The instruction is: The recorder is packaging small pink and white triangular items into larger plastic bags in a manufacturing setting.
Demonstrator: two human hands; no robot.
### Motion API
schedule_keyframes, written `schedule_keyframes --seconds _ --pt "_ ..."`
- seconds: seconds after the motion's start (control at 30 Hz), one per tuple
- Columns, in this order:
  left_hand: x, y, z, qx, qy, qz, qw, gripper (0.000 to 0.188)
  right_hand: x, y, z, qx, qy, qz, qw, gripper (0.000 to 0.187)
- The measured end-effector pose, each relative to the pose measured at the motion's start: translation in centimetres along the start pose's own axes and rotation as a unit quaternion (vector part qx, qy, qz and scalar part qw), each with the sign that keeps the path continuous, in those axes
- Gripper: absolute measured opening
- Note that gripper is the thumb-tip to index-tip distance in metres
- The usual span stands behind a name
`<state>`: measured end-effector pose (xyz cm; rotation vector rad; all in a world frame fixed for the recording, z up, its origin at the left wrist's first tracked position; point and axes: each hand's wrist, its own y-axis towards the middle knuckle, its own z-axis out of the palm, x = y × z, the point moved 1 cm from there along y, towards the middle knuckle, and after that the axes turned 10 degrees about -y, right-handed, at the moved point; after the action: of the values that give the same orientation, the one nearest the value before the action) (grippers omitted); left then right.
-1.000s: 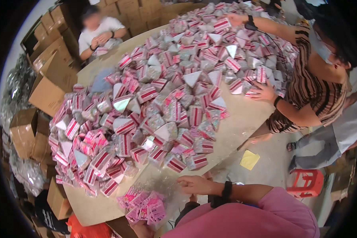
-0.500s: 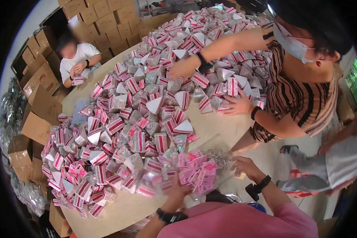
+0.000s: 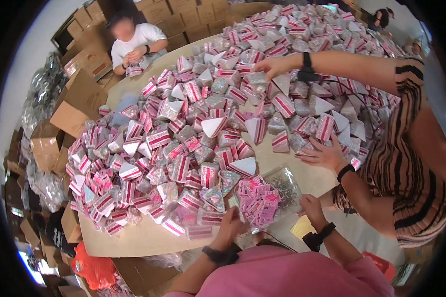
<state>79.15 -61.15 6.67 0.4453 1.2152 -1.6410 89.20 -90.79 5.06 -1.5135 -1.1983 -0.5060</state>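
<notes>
A clear plastic tray [image 3: 293, 185] lies at the near edge of the table, tilted in view. Pink printed cards [image 3: 260, 202] fill its left part, and a heap of thin, silvery metal bits [image 3: 278, 182] is in its right part. My left hand [image 3: 232, 226] is closed at the tray's lower left edge, its fingertips partly hidden. With bent fingers, my right hand [image 3: 312, 209] grips the tray's right rim. Just beyond the tray spreads a big pile of wrapped cake-slice-shaped packs [image 3: 208, 175], striped pink and white.
A co-worker in a striped top [image 3: 406, 163] reaches both hands into the pile from the right. Another person in white [image 3: 139, 42] handles a pack at the far left. Cardboard boxes [image 3: 79, 106] and a red bag [image 3: 94, 266] stand along the left. Something yellow [image 3: 302, 227] is below my right hand.
The view has shifted, and the tray has moved closer to the pile with my hands at its sides. The co-worker's far hand has moved deeper into the packs.
</notes>
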Motion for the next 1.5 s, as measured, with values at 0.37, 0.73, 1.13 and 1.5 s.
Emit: schedule_keyframes --seconds 0.37,0.73,1.13,1.5 --pt "-0.5 -8.4 -6.1 0.019 0.063 -0.18 0.982 0.043 4.2 1.9 -4.1 -0.096 -0.354 -0.211 0.906 0.023" --pt "-1.9 -5.2 -3.9 0.106 0.068 -0.203 0.971 0.073 21.0 3.4 6.7 0.263 -0.093 -0.073 0.958 0.033" --pt "-0.1 -2.0 -1.5 0.04 0.011 -0.126 0.991 0.091 19.6 10.2 8.1 0.25 -0.068 0.027 0.965 0.068" --pt "-0.6 -1.4 2.3 -0.08 -0.019 -0.034 0.996 0.086 19.6 12.9 14.0 0.24 0.019 0.018 0.97 0.051"
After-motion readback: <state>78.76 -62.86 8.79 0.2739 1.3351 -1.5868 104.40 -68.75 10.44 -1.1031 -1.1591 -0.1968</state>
